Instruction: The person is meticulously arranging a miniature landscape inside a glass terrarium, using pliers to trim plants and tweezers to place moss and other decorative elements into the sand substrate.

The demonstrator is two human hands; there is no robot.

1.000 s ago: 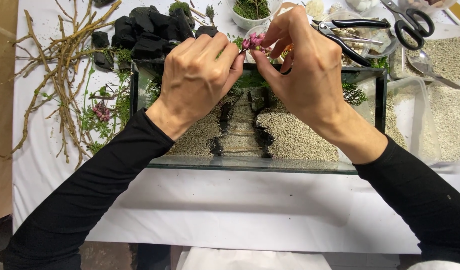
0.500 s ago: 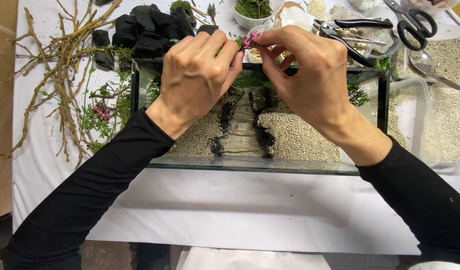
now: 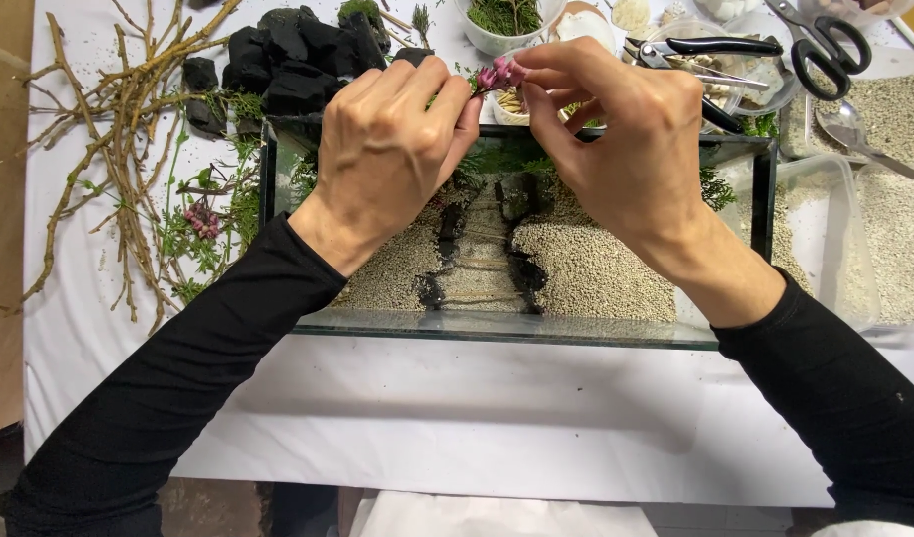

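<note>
White-covered table [image 3: 497, 418], bare cloth along the near edge, plenty of open room there. Just beyond, a rectangular glass tank [image 3: 516, 330] holding pale gravel [image 3: 586, 273] in two banks, split by a lighter path [image 3: 482, 268] edged with dark strips; green sprigs at the back wall. Above the tank's far rim, both black-sleeved arms reaching in. Left hand [image 3: 392, 149] closed, fingertips pinched on the stem of a small pink flower sprig [image 3: 500, 74]. Right hand [image 3: 626, 139] meeting it from the other side, thumb and forefinger pinched just beside the blossoms. Hands together, nearly touching at the fingertips. Sprig tiny, a cluster of pink buds on a thin stem, lifted over the tank's far edge, not resting on anything.

Left of the tank: bare brown twigs [image 3: 129, 119], green cuttings, another pink cluster [image 3: 200, 219]. Behind the left hand, a heap of black charcoal lumps [image 3: 288, 65]. Right side crowded: clear plastic tubs of gravel [image 3: 899, 219], a metal spoon [image 3: 854, 134] lying in one. Far edge: white bowl of greenery [image 3: 501, 25], black-handled pliers [image 3: 690, 55], black-handled scissors [image 3: 820, 45], small dishes, contents too small to tell.
</note>
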